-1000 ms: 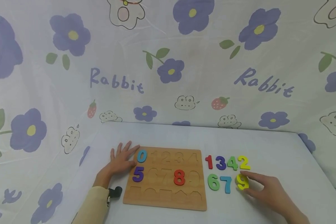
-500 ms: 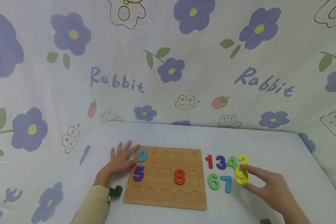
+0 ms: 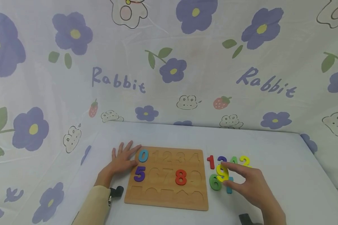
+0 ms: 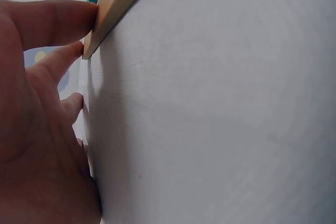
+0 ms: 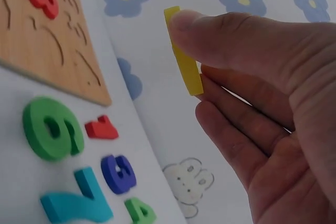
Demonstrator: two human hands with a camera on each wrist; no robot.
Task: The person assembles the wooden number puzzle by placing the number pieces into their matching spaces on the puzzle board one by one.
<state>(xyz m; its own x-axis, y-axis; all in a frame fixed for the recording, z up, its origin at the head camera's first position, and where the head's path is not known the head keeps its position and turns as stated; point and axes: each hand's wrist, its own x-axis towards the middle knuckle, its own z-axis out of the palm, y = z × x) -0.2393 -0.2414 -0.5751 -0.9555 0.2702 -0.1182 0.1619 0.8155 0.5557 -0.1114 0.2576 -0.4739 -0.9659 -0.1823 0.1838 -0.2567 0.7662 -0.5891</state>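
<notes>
Patterned cloth (image 3: 124, 53) hangs behind the white surface (image 3: 276, 150), full width. Far left: your beige sleeve (image 3: 93, 204), a black fitting (image 3: 117, 192) at the wrist. Your left hand (image 3: 122, 161) lies at the upper left of the wooden board (image 3: 169, 200): index fingertip at the corner, thumb against the left edge (left wrist view agrees). Its fingers are spread apart and grip nothing.

On the board, reading across: blue 0 (image 3: 140, 156) at upper left, purple 5 (image 3: 140, 174) below it, red 8 (image 3: 181, 177) further right in the middle row. Shallow cut outlines (image 3: 167, 157) fill the rest of the rows.

Right of the board, on the surface: red 1 (image 3: 211, 162); green 6 (image 3: 212, 182), nearer you; purple 3 (image 3: 222, 159), lower part hidden. Yellow 9 (image 3: 222, 172) is held above the surface, overlapping the 3 and 6 in the head view. Beyond: blue 7 (image 3: 229, 187), green 4 (image 3: 233, 160) and yellow 2 (image 3: 244, 161), each partly covered by your right hand (image 3: 250, 184).

That hand's thumb and index finger are clamped on the 9. Right wrist view gives the piece edge-on, other fingers slightly bent; cannot tell whether the middle one touches it.
</notes>
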